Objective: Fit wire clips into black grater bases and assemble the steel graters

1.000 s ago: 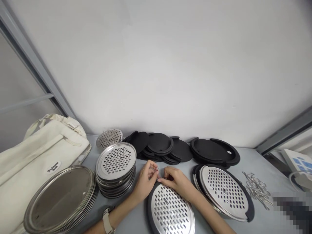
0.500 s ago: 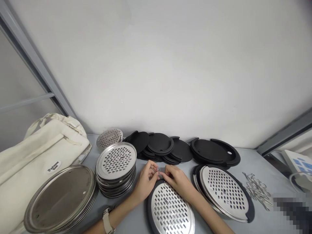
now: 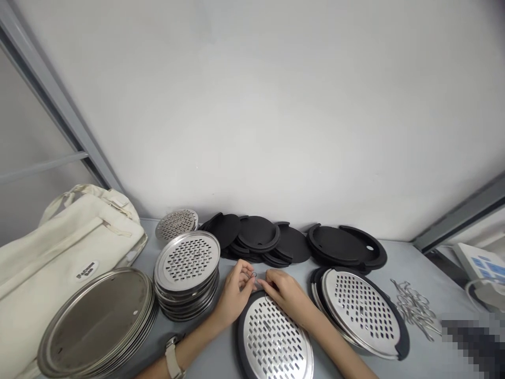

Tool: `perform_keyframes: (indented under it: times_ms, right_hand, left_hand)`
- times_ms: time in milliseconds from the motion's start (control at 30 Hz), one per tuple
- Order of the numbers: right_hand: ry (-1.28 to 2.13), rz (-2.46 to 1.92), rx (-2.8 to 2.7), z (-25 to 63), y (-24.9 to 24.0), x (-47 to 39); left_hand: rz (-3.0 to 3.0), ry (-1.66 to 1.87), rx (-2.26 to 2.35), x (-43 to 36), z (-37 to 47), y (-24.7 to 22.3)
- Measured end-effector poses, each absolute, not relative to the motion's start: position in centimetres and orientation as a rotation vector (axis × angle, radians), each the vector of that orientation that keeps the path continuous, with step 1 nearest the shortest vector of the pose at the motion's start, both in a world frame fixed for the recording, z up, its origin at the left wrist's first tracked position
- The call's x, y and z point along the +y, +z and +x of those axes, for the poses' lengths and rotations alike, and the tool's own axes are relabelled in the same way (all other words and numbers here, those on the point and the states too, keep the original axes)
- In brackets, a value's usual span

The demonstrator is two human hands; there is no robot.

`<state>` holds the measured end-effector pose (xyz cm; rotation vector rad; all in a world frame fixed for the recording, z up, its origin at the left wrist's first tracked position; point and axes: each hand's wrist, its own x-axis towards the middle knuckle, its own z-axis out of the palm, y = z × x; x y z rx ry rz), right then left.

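My left hand (image 3: 235, 290) pinches a small bent metal wire hook (image 3: 253, 275), whose loop shows above its thumb and fingertips. Meeting it from the other side, my right hand (image 3: 290, 295) is closed on the same hook at the top edge of a round grater plate (image 3: 276, 337). This plate is silver with rows of slots, and a black rim (image 3: 241, 345) runs along its left and top edge. Part of the wire curves over the plate below my right fingers. The exact way it passes through the rim is hidden by my fingertips.
Slotted metal plates (image 3: 192, 260) are stacked on the left, beside plain metal discs (image 3: 97, 318). Black round holders (image 3: 258, 231) line the wall. At right lie rimmed graters (image 3: 365, 310) and a pile of wire hooks (image 3: 414, 305). A cream bag (image 3: 71, 237) lies far left.
Both hands keep nearly the same position on the wire hook. Only the camera view has shifted very slightly.
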<state>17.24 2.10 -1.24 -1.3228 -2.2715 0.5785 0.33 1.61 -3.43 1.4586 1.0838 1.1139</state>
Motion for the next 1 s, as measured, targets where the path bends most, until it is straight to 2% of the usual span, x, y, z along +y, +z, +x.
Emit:
perform_keyframes:
  times_ms: [533, 733, 1000]
  right_hand:
    - [0.598, -1.385, -2.210, 17.3, -1.1, 2.0]
    - [0.740, -1.269, -2.349, 18.6, -0.3, 2.2]
    - [0.998, -1.342, -2.306, 19.4, 0.4, 1.8]
  left_hand:
    - [1.525, 1.097, 1.092, 1.6, 0.2, -3.5]
    - [1.576, 1.095, 1.048, 1.8, 0.2, -3.3]
    - [1.444, 1.045, 1.052, 1.8, 0.3, -2.8]
